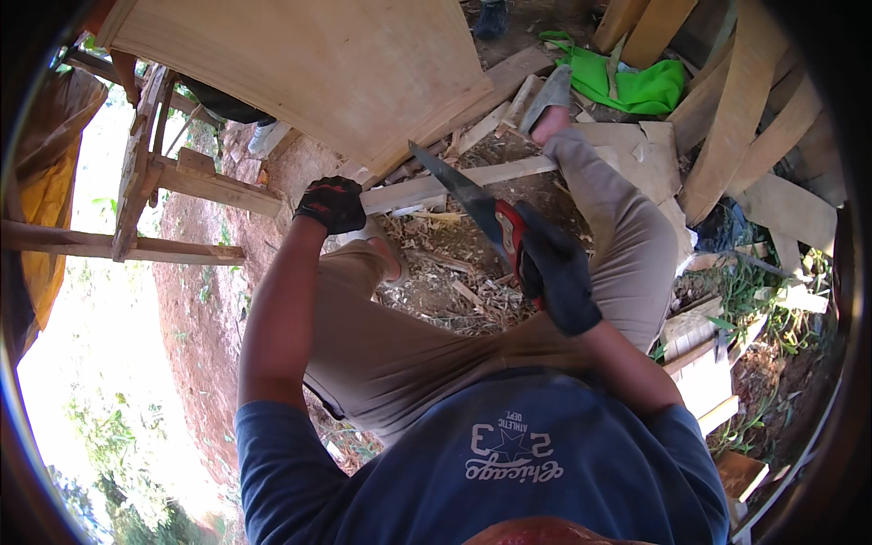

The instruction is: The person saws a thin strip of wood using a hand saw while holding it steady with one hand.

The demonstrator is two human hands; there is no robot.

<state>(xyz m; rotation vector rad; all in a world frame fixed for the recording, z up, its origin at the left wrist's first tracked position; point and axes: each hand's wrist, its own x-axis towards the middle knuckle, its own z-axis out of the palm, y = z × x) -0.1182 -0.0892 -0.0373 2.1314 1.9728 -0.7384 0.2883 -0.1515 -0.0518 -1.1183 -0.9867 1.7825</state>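
My right hand (556,272), in a dark glove, is closed round the red and black handle of a handsaw (456,189). Its grey blade tapers away up and to the left, crossing over a long pale wooden strip (509,172). Whether the teeth touch the wood I cannot tell. At the strip's left end, my left hand (332,205) in a black glove with red marks grips the wood, its fingers curled. The strip lies between my spread legs, its right end by my right shin. Glove and wrist hide part of the saw handle.
A big plywood panel (309,64) stands just beyond the strip. Wood shavings (463,282) litter the ground. Rough timber framing (213,189) is at the left. Leaning boards (740,109) and a bright green cloth (627,80) are at the far right. Another person's foot (491,18) shows at the top.
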